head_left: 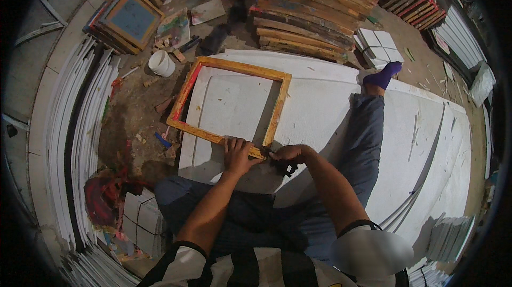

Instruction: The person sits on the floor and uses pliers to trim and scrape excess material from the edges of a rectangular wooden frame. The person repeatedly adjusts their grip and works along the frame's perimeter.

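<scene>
A rectangular wooden frame [232, 67], stained yellow-orange with red on its left inner side, lies tilted over a white sheet. Nothing spans its opening; the sheet shows through. My left hand [238, 155] grips the frame's near bar, close to its near right corner, with the fingers over the top. At that corner my right hand [289, 154] is closed in a pinch. Something dark shows around and below its fingers, but its kind is too small and shadowed to tell.
Under the frame spreads the white sheet [320, 122], where my leg [368, 138] stretches out. Long wooden frames [304, 26] are stacked beyond it. A white bucket [161, 63] stands at left, near piled white strips [64, 143] and a mesh screen [133, 18]. Tied white bundles [378, 47] lie about.
</scene>
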